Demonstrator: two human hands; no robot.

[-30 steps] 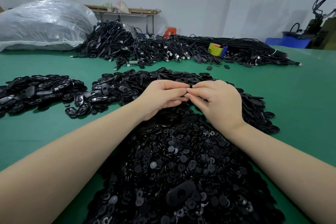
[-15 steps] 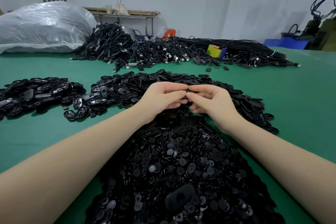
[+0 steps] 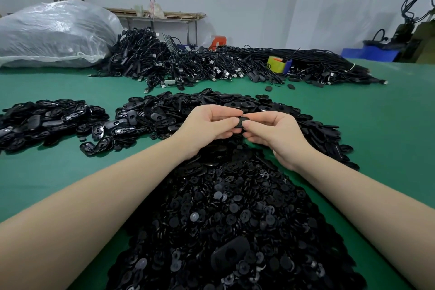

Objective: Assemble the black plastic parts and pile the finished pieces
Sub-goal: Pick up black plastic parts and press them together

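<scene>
while heaps of glossy oval shells and tangled cables crowd the green desk, left hand and right hand both pinch one small black part.

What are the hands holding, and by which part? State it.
A small black plastic part, pinched between both hands: the left hand grips its left end, the right hand its right end.

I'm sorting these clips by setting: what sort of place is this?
Probably a small factory's hand-assembly bench. Heaps of small black plastic parts lie on a green table, a long heap of black cables lies behind, and both hands hold one black part.
</scene>
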